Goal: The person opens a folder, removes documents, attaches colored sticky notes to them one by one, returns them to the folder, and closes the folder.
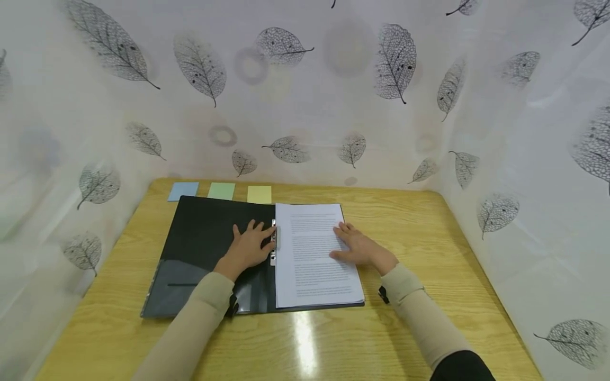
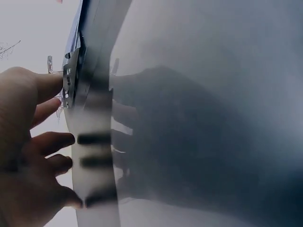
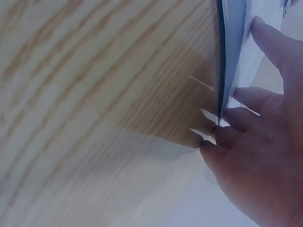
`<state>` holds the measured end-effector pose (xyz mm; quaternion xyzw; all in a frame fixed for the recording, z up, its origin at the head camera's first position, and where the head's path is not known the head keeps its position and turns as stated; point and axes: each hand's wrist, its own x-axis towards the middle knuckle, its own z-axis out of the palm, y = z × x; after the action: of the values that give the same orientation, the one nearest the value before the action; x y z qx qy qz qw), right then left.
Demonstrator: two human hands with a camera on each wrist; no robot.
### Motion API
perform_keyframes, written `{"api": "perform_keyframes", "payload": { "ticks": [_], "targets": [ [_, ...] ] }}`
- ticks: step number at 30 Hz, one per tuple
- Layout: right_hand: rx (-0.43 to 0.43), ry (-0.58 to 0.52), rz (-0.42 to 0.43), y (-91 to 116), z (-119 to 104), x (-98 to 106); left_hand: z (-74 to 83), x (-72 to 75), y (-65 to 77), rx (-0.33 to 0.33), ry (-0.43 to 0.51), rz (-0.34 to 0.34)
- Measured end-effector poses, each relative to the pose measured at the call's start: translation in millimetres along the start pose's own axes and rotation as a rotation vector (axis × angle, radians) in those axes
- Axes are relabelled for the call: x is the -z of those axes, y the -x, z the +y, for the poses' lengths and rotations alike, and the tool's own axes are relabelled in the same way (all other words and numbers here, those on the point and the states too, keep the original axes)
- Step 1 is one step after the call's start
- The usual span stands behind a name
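A black ring binder [image 1: 209, 225] lies open on the wooden table, with a stack of printed paper [image 1: 314, 264] on its right side. My left hand [image 1: 248, 247] spreads over the inner cover, its thumb and index finger touching the metal ring clip [image 2: 70, 82] at the spine. In the left wrist view the other fingers [image 2: 56, 142] of the left hand [image 2: 28, 156] extend toward the glossy cover. My right hand [image 1: 359, 248] rests on the right edge of the paper, thumb and fingers spread. In the right wrist view some fingertips of the right hand [image 3: 265, 142] reach the table beside the stack.
Blue [image 1: 183, 191], green [image 1: 221, 191] and yellow sticky notes [image 1: 259, 194] lie in a row behind the binder. A clear pocket [image 1: 176, 286] covers the lower left cover. A leaf-patterned curtain [image 1: 314, 106] surrounds the table [image 1: 405, 211] at the back and sides.
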<state>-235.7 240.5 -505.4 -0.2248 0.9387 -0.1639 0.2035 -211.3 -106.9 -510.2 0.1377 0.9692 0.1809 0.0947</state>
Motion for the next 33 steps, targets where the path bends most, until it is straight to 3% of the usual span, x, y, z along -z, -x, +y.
{"api": "perform_keyframes", "payload": {
  "ticks": [5,8,11,20,27,33],
  "targets": [
    [0.01,0.059,0.035,0,-6,0,-0.3,-2.7,-0.4,0.019,0.013,-0.038],
    [0.048,0.099,0.077,1,-21,-1,0.4,-1.9,-0.4,0.019,0.019,-0.041],
    [0.131,0.125,0.091,3,-46,-6,1.5,-0.2,0.1,0.022,0.017,-0.046],
    [0.384,0.19,0.002,15,-118,-35,1.4,4.9,0.4,0.019,0.019,-0.046],
    [0.44,0.267,-0.048,15,-129,-58,0.6,4.4,-0.2,0.015,0.008,-0.049],
    [0.435,0.266,-0.049,15,-131,-61,0.9,5.9,0.3,0.005,-0.006,-0.046]
  ]
}}
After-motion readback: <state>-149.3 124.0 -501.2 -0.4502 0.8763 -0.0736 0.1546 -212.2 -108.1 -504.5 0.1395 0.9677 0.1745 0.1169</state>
